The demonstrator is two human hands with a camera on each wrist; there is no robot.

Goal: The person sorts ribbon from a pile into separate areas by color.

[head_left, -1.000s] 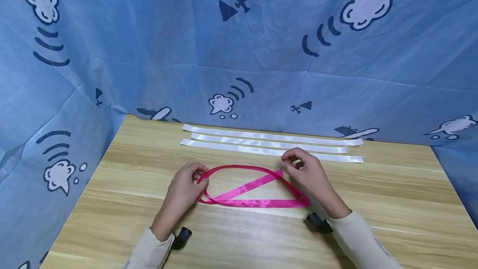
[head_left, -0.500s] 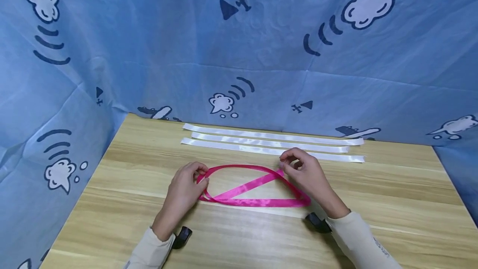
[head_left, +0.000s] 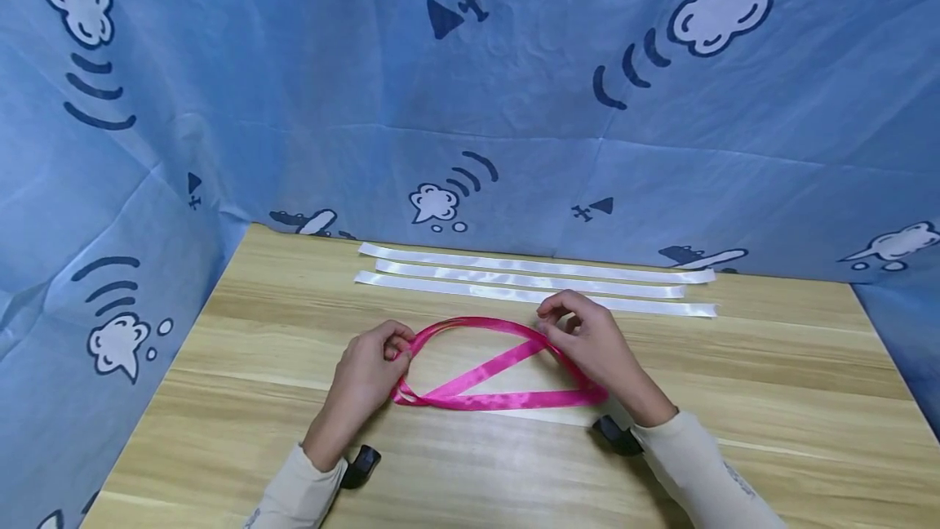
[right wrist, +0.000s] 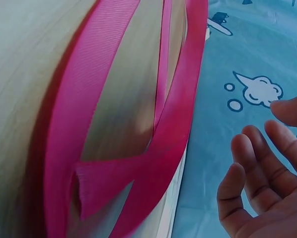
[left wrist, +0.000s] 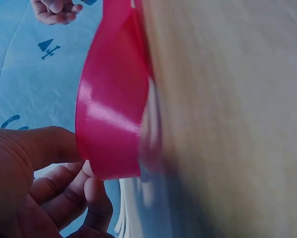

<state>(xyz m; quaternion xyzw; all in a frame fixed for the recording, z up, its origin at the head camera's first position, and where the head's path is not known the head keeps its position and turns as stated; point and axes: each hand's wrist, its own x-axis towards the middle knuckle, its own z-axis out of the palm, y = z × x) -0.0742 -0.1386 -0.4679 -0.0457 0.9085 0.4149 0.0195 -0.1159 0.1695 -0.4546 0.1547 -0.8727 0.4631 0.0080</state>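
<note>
A glossy pink ribbon (head_left: 494,367) lies in an oval loop on the wooden table, with one strip crossing it diagonally. At the loop's left end, my left hand (head_left: 367,366) pinches the ribbon between thumb and fingers; in the left wrist view the left hand (left wrist: 54,183) is at the lower edge of the broad pink band (left wrist: 111,104). My right hand (head_left: 591,345) is beside the loop's upper right. The right wrist view shows the right hand (right wrist: 267,173) with loosely bent fingers, apart from the pink ribbon (right wrist: 163,148) and holding nothing.
Behind the loop, several white ribbon strips (head_left: 525,279) lie roughly parallel along the back of the table (head_left: 734,374). A blue patterned curtain (head_left: 514,88) hangs behind and at the sides. A dark device sits at each wrist.
My right hand has shifted slightly left. The loop's left end has moved a little to the right, its upper arc looks wider, and the diagonal strip's end now meets the loop's upper right.
</note>
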